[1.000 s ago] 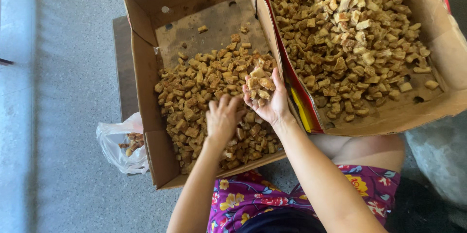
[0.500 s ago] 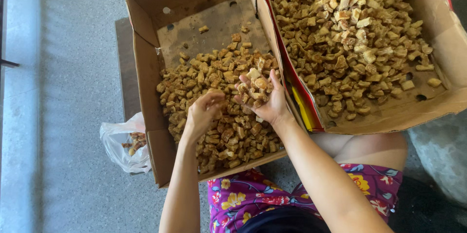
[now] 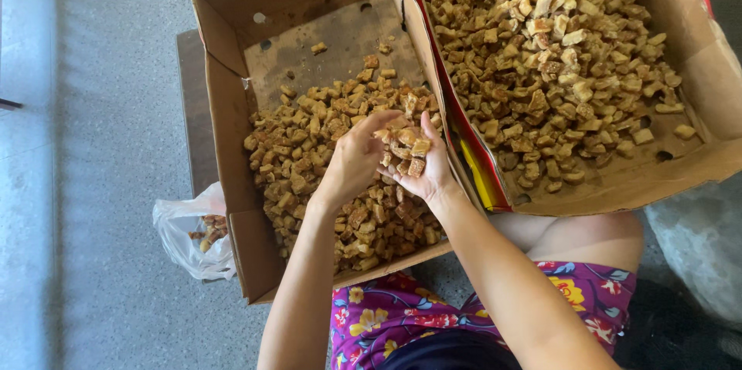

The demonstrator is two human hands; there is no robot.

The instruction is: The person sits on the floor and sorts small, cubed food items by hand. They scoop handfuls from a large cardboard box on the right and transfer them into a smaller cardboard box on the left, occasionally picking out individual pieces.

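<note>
While cardboard boxes sit, grey floor

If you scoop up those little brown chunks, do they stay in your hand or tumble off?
The brown chunks look small, loose and dry, so some would probably tumble off. The right hand cups a heap, the left hand beside it. They seem light and possibly crumbly.
</note>
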